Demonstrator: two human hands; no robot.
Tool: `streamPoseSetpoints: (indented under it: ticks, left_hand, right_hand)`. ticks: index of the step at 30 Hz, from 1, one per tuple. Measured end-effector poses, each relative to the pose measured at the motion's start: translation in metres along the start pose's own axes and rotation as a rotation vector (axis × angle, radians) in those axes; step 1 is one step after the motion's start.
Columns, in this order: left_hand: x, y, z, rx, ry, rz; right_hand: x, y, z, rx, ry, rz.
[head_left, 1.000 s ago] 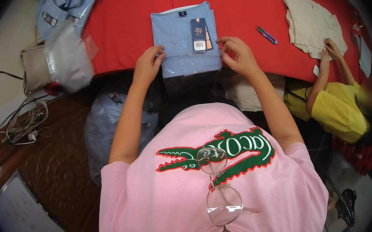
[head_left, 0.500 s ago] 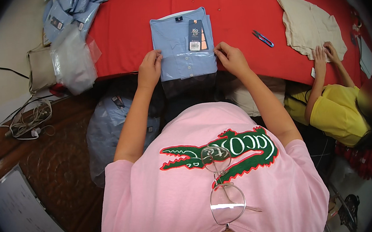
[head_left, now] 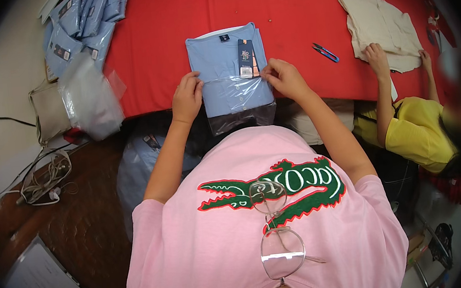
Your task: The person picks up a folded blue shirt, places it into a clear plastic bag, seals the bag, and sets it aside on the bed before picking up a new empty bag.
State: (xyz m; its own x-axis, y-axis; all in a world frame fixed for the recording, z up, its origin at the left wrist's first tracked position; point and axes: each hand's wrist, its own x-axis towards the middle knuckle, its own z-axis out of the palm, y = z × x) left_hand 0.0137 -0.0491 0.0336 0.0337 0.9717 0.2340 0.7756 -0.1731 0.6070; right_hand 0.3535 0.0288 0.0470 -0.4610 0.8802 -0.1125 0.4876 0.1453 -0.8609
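A folded light-blue shirt [head_left: 211, 57] lies neck-end away from me at the table's front edge. Its lower part is inside a clear plastic bag [head_left: 231, 91]; the collar end sticks out. A dark hang tag [head_left: 245, 53] rests on the shirt front, its lower end near the bag's mouth. With fingers pinched, my left hand [head_left: 186, 97] grips the left side of the bag at its mouth. Opposite it, my right hand [head_left: 285, 77] pinches the bag's right side beside the tag. The bag's dark-looking bottom end hangs over the edge toward me.
Thread snips [head_left: 325, 52] lie to the right on the red-covered table [head_left: 164, 33]. A co-worker's hands [head_left: 378, 60] touch a beige garment [head_left: 380, 24] farther right. Bagged blue shirts [head_left: 85, 19] and a stack of clear bags [head_left: 90, 96] sit at left, above tangled cables [head_left: 53, 172].
The shirt and bag have come slightly toward me, and both hands with them. The co-worker's hands have moved apart on the beige garment.
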Motion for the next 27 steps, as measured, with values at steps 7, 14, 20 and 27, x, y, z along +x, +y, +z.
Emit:
streamPoseSetpoints:
  ticks: [7,14,20,27]
  left_hand:
    - [0.025,-0.014,0.001,0.166,-0.131,0.091]
    - [0.063,0.043,0.033,0.179,-0.106,0.121]
    - [0.113,0.037,0.111,0.177,-0.007,0.034]
    - [0.117,0.028,0.106,0.175,-0.082,0.145]
  right_hand:
    - [-0.001,0.015,0.009,0.292,0.094,0.207]
    - [-0.025,0.010,0.008,0.257,0.179,0.257]
    - [-0.029,-0.001,0.009,0.102,0.246,0.288]
    - [-0.004,-0.022,0.001,-0.203,0.288,0.289]
